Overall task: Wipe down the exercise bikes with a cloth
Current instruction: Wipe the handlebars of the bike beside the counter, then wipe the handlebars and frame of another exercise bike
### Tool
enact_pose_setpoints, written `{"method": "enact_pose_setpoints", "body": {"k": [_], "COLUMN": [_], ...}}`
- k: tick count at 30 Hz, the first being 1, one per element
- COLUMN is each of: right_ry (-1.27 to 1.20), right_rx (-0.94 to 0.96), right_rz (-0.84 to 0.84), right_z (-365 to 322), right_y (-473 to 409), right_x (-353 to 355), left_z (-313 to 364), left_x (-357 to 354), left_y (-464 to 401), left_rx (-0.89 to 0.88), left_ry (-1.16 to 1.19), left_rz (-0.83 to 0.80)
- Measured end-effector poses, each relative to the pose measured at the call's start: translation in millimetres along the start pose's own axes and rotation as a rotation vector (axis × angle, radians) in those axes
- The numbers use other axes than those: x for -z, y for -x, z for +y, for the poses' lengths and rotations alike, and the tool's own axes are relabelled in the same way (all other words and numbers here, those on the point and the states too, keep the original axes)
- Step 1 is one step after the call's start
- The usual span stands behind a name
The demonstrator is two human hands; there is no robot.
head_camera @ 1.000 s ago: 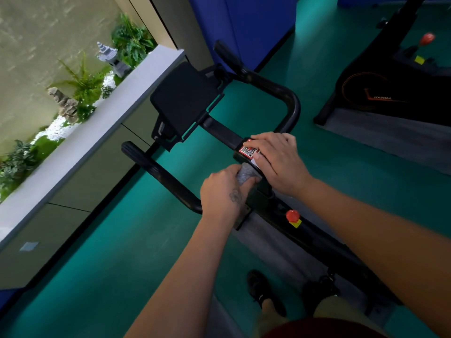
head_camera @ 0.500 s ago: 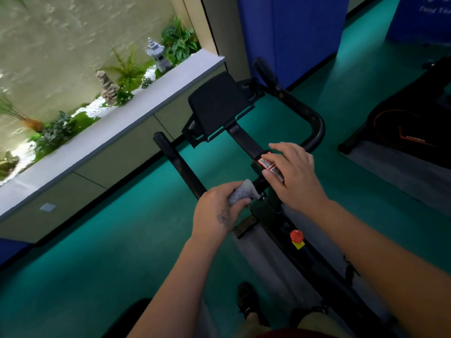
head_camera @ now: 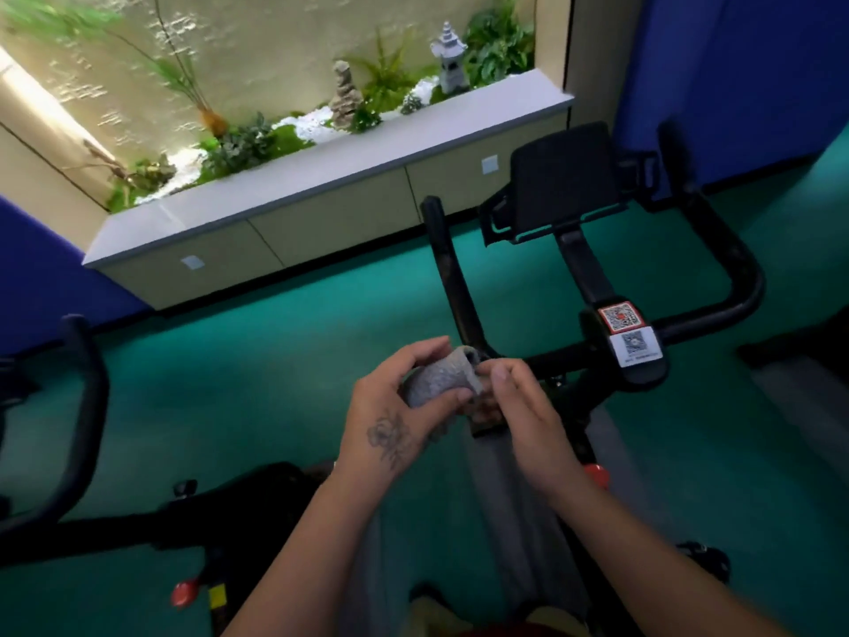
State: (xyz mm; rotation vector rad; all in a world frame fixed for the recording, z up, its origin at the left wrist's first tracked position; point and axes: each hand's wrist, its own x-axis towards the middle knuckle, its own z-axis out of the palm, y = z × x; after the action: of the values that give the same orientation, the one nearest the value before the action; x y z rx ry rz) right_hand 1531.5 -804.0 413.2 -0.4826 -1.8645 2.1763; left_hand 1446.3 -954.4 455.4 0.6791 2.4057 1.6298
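Two exercise bikes [head_camera: 592, 287] on green floor [head_camera: 285, 342], second bike [head_camera: 82, 452] at left, left hand [head_camera: 399, 406] fingers curled round grey cloth [head_camera: 441, 381] before the handlebar [head_camera: 716, 278], right hand [head_camera: 519, 411] pinching its edge

A grey cloth [head_camera: 438, 381] of coarse, nubbly weave; matt black handlebars [head_camera: 716, 264] with a faint sheen (apparently foam or rubber grip); glossy paper stickers [head_camera: 627, 333] on smooth black plastic; teal floor [head_camera: 285, 342], matt and even.
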Motion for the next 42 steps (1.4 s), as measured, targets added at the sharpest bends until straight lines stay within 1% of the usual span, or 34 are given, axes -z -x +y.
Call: {"method": "enact_pose_setpoints", "body": {"k": [2, 5, 9, 12, 15, 18, 24, 26, 28, 32, 36, 42], "right_ry": [0.009, 0.011, -0.052, -0.019, 0.015, 0.031, 0.011, 0.013, 0.038, 0.116, 0.154, 0.201], "right_rx": [-0.021, -0.021, -0.047, -0.061, -0.059, -0.062, -0.063, -0.052, -0.010, 0.052, 0.071, 0.048], "right_rz": [-0.091, -0.171, -0.315, -0.347, -0.370, -0.408, -0.565, -0.622, -0.654, -0.708, -0.760, -0.850], "right_z": [-3.0, -11.9, -15.5, 0.2, 19.8, 32.0, 32.7, 30.3, 30.1, 44.6, 66.1, 72.8], "right_y": [2.7, 4.7, 11.9, 21.3, 33.7, 51.1, 99.3, 116.6, 135.1, 168.1, 192.7, 213.6], "right_x": [-14.8, -36.1, -66.5, -94.9, -130.1, -169.2, -241.2, -263.5, -285.1, -322.6, -352.7, -384.4], "left_z": [-6.4, -16.5, -30.5, -41.3, -55.1, -65.5, -85.3, -90.9, -96.0, -105.2, -113.4, -120.8], "left_x": [13.5, 32.7, 59.6, 82.4, 110.5, 143.3, 205.8, 224.1, 240.4, 265.5, 286.3, 309.3], "left_y": [14.2, 36.8, 71.4, 100.4, 133.7, 172.3, 256.3, 284.6, 311.5, 353.6, 382.4, 409.8], "left_rx": [0.040, 0.085, 0.130, 0.161, 0.150, 0.177, 0.269, 0.292, 0.307, 0.330, 0.329, 0.318], "left_ry": [0.016, 0.063, 0.109, 0.189, 0.216, 0.272, 0.354, 0.367, 0.387, 0.399, 0.399, 0.416], "left_rz": [0.032, 0.093, 0.184, 0.236, 0.320, 0.412, 0.637, 0.685, 0.711, 0.712, 0.751, 0.744]}}
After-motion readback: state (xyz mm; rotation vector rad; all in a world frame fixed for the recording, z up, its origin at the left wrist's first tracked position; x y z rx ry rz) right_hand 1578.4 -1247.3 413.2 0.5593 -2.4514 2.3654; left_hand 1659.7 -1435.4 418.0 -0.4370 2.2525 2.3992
